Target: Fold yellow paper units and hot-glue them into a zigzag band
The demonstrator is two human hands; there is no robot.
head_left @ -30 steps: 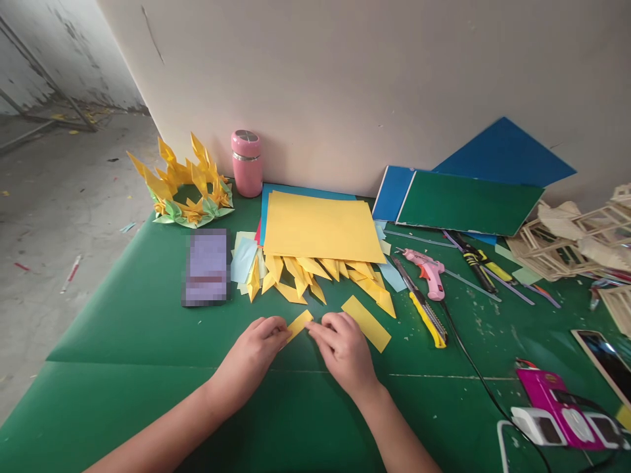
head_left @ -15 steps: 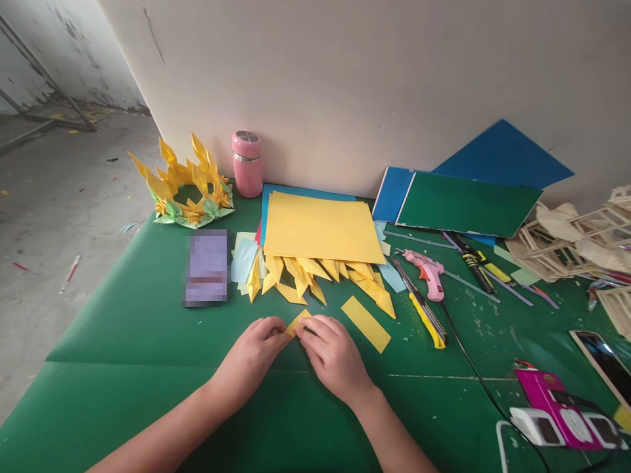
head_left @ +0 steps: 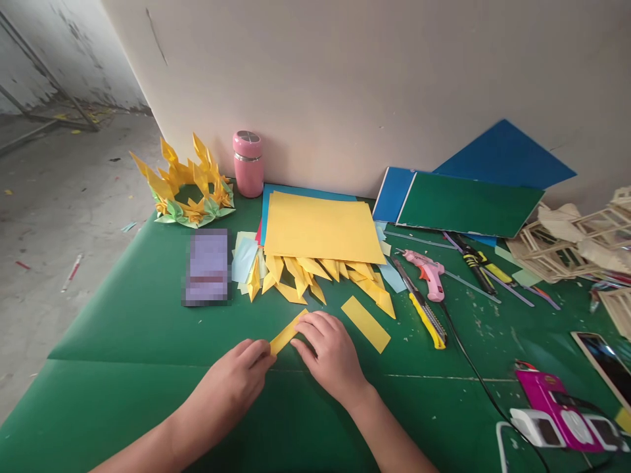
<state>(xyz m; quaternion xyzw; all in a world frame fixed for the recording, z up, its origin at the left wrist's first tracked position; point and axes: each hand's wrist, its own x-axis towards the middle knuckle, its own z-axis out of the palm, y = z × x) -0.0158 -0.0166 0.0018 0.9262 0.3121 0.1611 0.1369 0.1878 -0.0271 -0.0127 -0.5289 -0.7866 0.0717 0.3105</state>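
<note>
A narrow, folded-looking yellow paper strip [head_left: 286, 334] slants over the green table between my hands. My left hand [head_left: 241, 371] pinches its lower left end. At the strip's upper right end, the bent fingers of my right hand [head_left: 331, 355] grip it, with the thumb near its lower edge. A wider yellow paper rectangle [head_left: 365, 324] lies flat just right of my right hand. Beyond the hands, folded pointed yellow paper pieces [head_left: 300, 272] stick out from under a stack of yellow sheets [head_left: 323, 226].
To the right lie a pink glue gun [head_left: 428, 272] with a black cord, a yellow utility knife [head_left: 426, 318] and a magenta power strip [head_left: 557, 410]. A paper crown [head_left: 194, 190], a pink flask [head_left: 248, 167] and a blurred purple object [head_left: 207, 266] stand or lie at the left.
My left hand has moved down and left along with its end of the strip, and more of the strip shows between my hands. My right hand has barely moved.
</note>
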